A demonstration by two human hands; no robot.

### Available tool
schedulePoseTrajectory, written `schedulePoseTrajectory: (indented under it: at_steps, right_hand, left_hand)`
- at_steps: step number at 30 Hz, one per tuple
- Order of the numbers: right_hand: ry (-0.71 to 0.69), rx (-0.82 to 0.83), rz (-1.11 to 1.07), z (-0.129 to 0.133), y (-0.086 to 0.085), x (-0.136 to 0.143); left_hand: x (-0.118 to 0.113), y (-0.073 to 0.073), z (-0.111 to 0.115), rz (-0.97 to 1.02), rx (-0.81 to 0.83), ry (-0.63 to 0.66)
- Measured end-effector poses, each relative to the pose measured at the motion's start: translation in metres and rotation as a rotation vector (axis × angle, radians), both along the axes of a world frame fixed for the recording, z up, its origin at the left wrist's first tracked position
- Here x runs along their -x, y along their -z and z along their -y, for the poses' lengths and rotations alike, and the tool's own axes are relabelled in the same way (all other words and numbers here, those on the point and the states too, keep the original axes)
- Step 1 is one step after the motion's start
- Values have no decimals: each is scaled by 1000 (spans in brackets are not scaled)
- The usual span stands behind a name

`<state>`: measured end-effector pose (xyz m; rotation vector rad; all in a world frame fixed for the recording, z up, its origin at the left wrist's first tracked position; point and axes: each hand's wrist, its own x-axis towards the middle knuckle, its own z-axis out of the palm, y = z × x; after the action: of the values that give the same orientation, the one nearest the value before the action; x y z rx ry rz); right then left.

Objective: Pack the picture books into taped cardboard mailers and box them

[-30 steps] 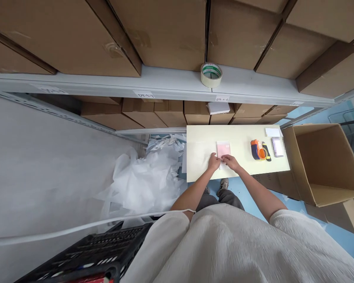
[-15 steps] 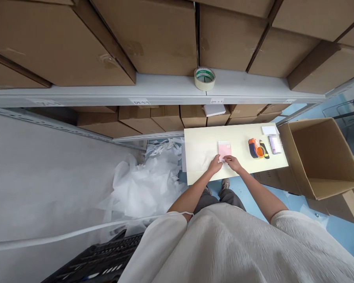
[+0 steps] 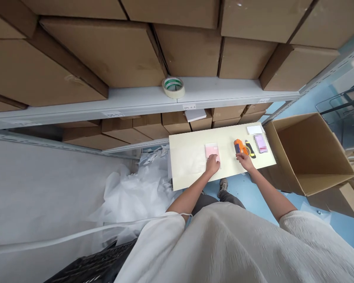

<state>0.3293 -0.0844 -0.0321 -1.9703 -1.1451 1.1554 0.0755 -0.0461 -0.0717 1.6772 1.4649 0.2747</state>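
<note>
A flat pink packet [image 3: 211,150], apparently in a clear sleeve, lies on the pale board. My left hand [image 3: 212,166] rests on its lower half, fingers bent and pressing it; they cover that part. To the right, my right hand [image 3: 244,160] has its fingers closed at the near end of an orange and dark tape dispenser [image 3: 240,146], which looks tilted. A yellow-and-black utility knife [image 3: 250,149] lies just right of the dispenser, beside a roll of tape partly covered by it.
The pale board [image 3: 188,173] also bears a white card [image 3: 254,130] and a blurred purple item [image 3: 260,143]. An open carton [image 3: 312,149] stands to the right. White wrapping sheets [image 3: 129,192] heap at left. A tape roll [image 3: 173,88] sits on the shelf [image 3: 212,87] under boxes.
My right hand has left the pink packet and moved right to the tape dispenser, which has turned. My left hand has shifted onto the packet. The camera view has swung right.
</note>
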Motion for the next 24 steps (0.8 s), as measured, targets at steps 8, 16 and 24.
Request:
schedulePoseTrajectory:
  at_steps: [8,16,24]
  right_hand:
    - [-2,26,395,-13,8,-95]
    - [-372,129,718,-24,31,-117]
    - [-458,157,802,-35,42,-122]
  left_hand:
    - [-63,-7,5,40,-8,61]
    - [-95,5,16,42,-54,41]
    - [-98,15,30,49,-63,17]
